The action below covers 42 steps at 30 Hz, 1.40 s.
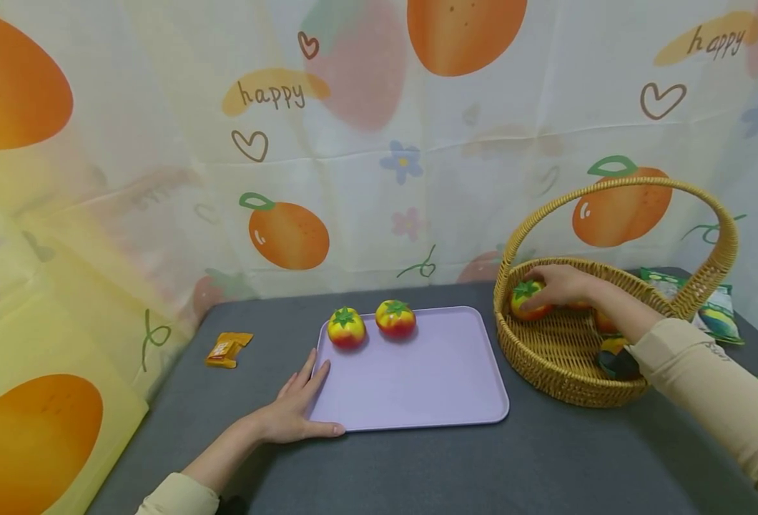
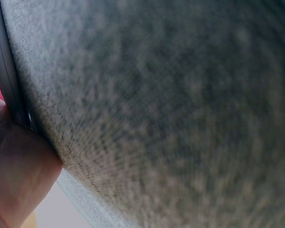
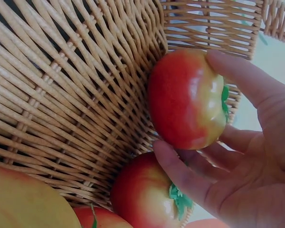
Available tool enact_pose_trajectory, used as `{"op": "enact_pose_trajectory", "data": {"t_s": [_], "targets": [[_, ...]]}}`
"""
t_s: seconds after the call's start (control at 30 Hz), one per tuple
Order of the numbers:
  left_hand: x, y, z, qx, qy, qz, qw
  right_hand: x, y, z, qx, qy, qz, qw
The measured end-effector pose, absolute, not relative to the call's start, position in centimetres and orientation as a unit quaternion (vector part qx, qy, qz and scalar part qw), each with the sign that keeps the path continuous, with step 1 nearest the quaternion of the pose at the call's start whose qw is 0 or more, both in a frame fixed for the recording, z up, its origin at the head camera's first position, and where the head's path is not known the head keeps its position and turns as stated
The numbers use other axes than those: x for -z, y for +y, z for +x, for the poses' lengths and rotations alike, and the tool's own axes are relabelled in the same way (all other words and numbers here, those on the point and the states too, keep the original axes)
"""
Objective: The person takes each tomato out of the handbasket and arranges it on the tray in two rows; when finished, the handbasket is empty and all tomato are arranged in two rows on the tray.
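Note:
In the head view my left hand (image 1: 294,408) rests at the left end of a lilac tray (image 1: 417,386), fingers spread along its side and thumb at the near corner. Two red-and-yellow tomatoes (image 1: 347,328) with green tops stand along the tray's far left edge. My right hand (image 1: 562,284) reaches into a wicker basket (image 1: 555,368) and holds another such tomato (image 3: 187,99) between thumb and fingers, by the basket wall. Just below it in the right wrist view lies a further tomato (image 3: 145,192). The left wrist view shows mostly dark cloth, with part of the left hand (image 2: 21,171).
More fruit lies in the basket, including a yellow one (image 3: 28,202). The tall basket handle (image 1: 617,184) arches over the right arm. Green packets (image 1: 720,315) lie behind the basket. An orange wrapped packet (image 1: 227,349) sits left of the tray on the dark table (image 1: 417,472).

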<state>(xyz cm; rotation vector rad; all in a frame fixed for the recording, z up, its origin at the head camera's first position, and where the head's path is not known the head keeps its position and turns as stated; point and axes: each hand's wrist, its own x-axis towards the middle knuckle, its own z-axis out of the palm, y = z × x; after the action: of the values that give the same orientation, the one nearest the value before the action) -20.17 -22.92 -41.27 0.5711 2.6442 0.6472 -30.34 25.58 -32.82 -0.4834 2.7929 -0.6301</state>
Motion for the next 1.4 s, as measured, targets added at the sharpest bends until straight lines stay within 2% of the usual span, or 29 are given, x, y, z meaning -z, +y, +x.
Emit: {"op": "enact_pose_trajectory", "data": {"t_s": [0.23, 0.6, 1.07, 1.4], "targets": [[41.2, -22.9, -20.2, -0.23, 0.935, 0.204, 0.176, 32.7, 25.7, -30.1, 0.22, 0.953, -0.157, 0.134], [41.4, -23.0, -20.1, -0.231, 0.936, 0.198, 0.176, 31.0, 25.9, -29.5, 0.217, 0.957, -0.162, 0.105], [41.2, -22.9, -20.4, -0.229, 0.935, 0.196, 0.187, 29.5, 26.3, -26.2, 0.234, 0.951, -0.188, 0.079], [41.1, -22.9, -20.3, -0.232, 0.934, 0.201, 0.185, 29.0, 26.2, -23.4, 0.262, 0.948, -0.162, 0.075]]}}
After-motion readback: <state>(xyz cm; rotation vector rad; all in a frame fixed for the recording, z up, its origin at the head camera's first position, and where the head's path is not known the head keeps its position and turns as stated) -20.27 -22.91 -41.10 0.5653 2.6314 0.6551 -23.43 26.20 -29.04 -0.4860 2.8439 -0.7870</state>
